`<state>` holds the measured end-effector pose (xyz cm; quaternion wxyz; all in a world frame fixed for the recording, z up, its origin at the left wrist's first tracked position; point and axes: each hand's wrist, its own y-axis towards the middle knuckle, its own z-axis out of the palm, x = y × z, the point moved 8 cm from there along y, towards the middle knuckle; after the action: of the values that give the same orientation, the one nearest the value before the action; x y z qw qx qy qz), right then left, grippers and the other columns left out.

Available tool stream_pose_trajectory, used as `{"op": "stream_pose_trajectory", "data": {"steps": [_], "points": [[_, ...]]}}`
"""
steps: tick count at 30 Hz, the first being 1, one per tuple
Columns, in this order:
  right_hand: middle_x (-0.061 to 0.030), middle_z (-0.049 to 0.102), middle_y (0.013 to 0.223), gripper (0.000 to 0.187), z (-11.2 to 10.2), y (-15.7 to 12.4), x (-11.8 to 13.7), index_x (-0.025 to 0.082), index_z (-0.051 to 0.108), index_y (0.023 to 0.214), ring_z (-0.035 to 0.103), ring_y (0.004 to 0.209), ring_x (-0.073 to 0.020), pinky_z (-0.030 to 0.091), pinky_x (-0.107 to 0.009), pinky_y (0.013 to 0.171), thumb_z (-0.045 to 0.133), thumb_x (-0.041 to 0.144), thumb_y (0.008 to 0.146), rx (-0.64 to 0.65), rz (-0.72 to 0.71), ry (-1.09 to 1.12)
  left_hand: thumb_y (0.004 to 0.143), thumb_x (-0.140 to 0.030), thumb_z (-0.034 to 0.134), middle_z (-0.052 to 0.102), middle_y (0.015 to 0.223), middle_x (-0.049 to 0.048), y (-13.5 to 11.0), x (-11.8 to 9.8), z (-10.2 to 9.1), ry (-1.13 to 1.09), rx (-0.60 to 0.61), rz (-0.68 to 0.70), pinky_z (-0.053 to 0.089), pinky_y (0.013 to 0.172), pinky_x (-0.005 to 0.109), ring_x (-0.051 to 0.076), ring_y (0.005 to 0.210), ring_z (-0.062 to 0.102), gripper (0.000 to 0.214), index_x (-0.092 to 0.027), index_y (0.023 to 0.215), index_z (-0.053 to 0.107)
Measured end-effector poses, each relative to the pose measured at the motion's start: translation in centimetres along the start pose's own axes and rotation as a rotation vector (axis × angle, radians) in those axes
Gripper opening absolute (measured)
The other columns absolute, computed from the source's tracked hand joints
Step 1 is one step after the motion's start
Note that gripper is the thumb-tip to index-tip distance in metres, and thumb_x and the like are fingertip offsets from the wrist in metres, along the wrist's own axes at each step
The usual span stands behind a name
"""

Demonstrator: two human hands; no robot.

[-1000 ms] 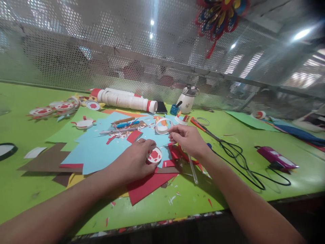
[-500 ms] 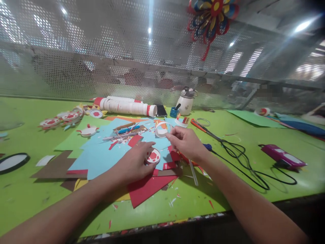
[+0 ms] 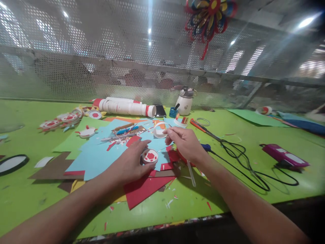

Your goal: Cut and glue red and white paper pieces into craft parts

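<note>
A small white disc with red patches [image 3: 150,156] lies on the light blue paper sheets [image 3: 96,157]. My left hand [image 3: 132,158] curls around it, with the thumb at its near edge and the index finger stretched past its far side. To the right my right hand [image 3: 184,140] is closed in a pinch. Whatever its fingertips hold is too small to make out. Just beyond them stands a white ring [image 3: 159,133]. Under the right hand a clear glue stick [image 3: 191,174] pokes out from a red-orange tool that is mostly hidden.
Cutting tools and paper scraps [image 3: 124,135] lie on the sheets. Behind are white tubes [image 3: 122,107], a phone [image 3: 160,111] and a bottle [image 3: 184,101]. Finished-looking round pieces [image 3: 68,117] sit left. A soldering-iron-like tool [image 3: 203,128] and a corded purple box [image 3: 283,156] lie right.
The view has shifted slightly. The disc's patterned face now shows more fully beside my left hand. My right hand keeps its pinch near the white ring.
</note>
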<state>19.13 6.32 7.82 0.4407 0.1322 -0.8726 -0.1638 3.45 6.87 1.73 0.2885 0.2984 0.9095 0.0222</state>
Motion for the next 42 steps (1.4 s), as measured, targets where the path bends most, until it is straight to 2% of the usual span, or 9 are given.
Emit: {"op": "stream_pose_trajectory", "data": {"steps": [2, 6, 12, 14, 23, 30, 34, 38, 42], "points": [[-0.0025, 0.065, 0.065, 0.032, -0.2, 0.0, -0.1, 0.018, 0.06, 0.064, 0.06, 0.068, -0.016, 0.045, -0.03, 0.07, 0.045, 0.028, 0.091, -0.018, 0.005, -0.019, 0.081, -0.046, 0.059, 0.056, 0.126, 0.018, -0.1, 0.0, 0.0, 0.018, -0.007, -0.004, 0.045, 0.094, 0.046, 0.032, 0.114, 0.055, 0.066, -0.014, 0.135, 0.042], [-0.0005, 0.063, 0.06, 0.01, -0.4, 0.1, -1.1, 0.016, 0.065, 0.077, 0.058, 0.057, -0.0157, 0.044, -0.028, 0.058, 0.057, 0.021, 0.082, -0.057, 0.074, -0.037, 0.08, -0.047, 0.06, 0.055, 0.127, 0.0172, -0.2, 0.1, 0.3, 0.037, -0.029, 0.006, 0.046, 0.094, 0.046, 0.033, 0.115, 0.055, 0.066, -0.016, 0.136, 0.042], [-0.0087, 0.074, 0.089, 0.02, -0.1, 0.3, -1.0, 0.013, 0.069, 0.098, 0.066, 0.08, -0.0184, 0.05, -0.032, 0.074, 0.058, 0.015, 0.081, -0.03, 0.067, -0.033, 0.081, -0.039, 0.061, 0.057, 0.124, 0.0156, -0.2, -0.1, 0.3, -0.009, -0.082, 0.037, 0.048, 0.092, 0.044, 0.03, 0.111, 0.059, 0.064, -0.019, 0.137, 0.039], [-0.0099, 0.074, 0.088, 0.021, -0.1, 0.3, -0.8, 0.012, 0.069, 0.1, 0.066, 0.08, -0.0192, 0.051, -0.033, 0.075, 0.059, 0.016, 0.082, -0.018, 0.059, -0.04, 0.08, -0.035, 0.061, 0.058, 0.123, 0.0145, -0.2, -0.1, 0.1, -0.051, -0.1, 0.031, 0.048, 0.09, 0.044, 0.029, 0.108, 0.06, 0.065, -0.02, 0.138, 0.037], [-0.0095, 0.074, 0.092, 0.019, -0.2, -0.1, 0.3, 0.013, 0.069, 0.099, 0.066, 0.08, -0.0177, 0.051, -0.031, 0.076, 0.058, 0.017, 0.084, -0.006, -0.008, -0.041, 0.083, -0.031, 0.057, 0.06, 0.116, 0.0102, -0.3, -1.0, -1.0, -0.183, -0.15, 0.057, 0.048, 0.09, 0.043, 0.024, 0.103, 0.059, 0.065, -0.021, 0.141, 0.03], [-0.0014, 0.069, 0.07, 0.013, 0.8, -0.5, 0.9, 0.016, 0.068, 0.069, 0.061, 0.068, -0.0149, 0.046, -0.027, 0.067, 0.062, 0.011, 0.08, 0.041, -0.072, -0.082, 0.082, -0.028, 0.059, 0.059, 0.117, 0.0096, -0.2, -0.6, -0.8, -0.264, -0.148, 0.069, 0.046, 0.095, 0.044, 0.024, 0.11, 0.057, 0.073, -0.023, 0.145, 0.023], [-0.001, 0.064, 0.068, 0.018, 1.1, -0.8, 1.2, 0.016, 0.063, 0.059, 0.058, 0.066, -0.0149, 0.044, -0.028, 0.067, 0.071, 0.015, 0.075, 0.044, -0.108, -0.103, 0.08, -0.026, 0.062, 0.059, 0.116, 0.0089, -0.2, -0.5, -0.7, -0.272, -0.161, 0.063, 0.047, 0.092, 0.044, 0.024, 0.106, 0.059, 0.075, -0.025, 0.145, 0.024], [-0.0045, 0.069, 0.083, 0.009, 0.4, -0.4, 1.0, 0.017, 0.07, 0.075, 0.063, 0.08, -0.0175, 0.047, -0.031, 0.077, 0.067, 0.009, 0.074, -0.002, -0.107, -0.095, 0.079, -0.024, 0.063, 0.059, 0.116, 0.0088, -0.1, -0.5, -0.8, -0.243, -0.179, 0.061, 0.046, 0.092, 0.043, 0.024, 0.106, 0.058, 0.075, -0.025, 0.144, 0.026], [-0.0078, 0.073, 0.09, 0.016, -1.0, 0.3, 0.4, 0.015, 0.073, 0.087, 0.066, 0.085, -0.0189, 0.051, -0.032, 0.077, 0.06, 0.011, 0.078, -0.051, -0.056, -0.086, 0.08, -0.026, 0.063, 0.059, 0.115, 0.0076, -0.1, -0.4, -1.0, -0.264, -0.192, 0.05, 0.047, 0.09, 0.041, 0.023, 0.102, 0.059, 0.072, -0.025, 0.143, 0.028]]}}
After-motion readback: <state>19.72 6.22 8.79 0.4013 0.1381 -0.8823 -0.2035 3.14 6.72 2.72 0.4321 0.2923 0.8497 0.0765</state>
